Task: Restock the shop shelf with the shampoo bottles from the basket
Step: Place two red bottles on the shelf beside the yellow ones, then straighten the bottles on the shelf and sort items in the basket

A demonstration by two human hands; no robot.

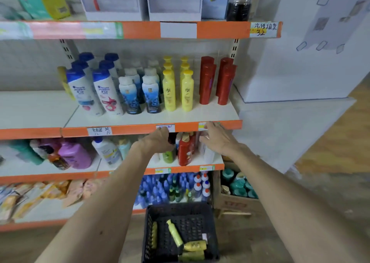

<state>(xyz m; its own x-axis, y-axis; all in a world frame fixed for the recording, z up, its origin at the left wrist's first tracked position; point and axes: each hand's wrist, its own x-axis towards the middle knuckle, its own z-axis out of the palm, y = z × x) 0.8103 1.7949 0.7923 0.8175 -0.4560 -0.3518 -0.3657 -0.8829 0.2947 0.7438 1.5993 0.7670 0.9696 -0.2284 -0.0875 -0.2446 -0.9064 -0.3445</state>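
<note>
Stock item: yellow shampoo bottles (175, 232), lying flat in basket (178, 208).
Basket sits low between the forearms. The centre bottle's long axis runs diagonally, cap up-left. Both hands are well above at the lower shelf (180, 163): left hand (158, 140) curled, slightly nearer, grip unreadable; right hand (219, 140) splayed, empty.

White wall (290, 78) at right, blurred papers (322, 22) stuck on it, brown wood-look floor (300, 232), cardboard box (234, 202) on it
</note>
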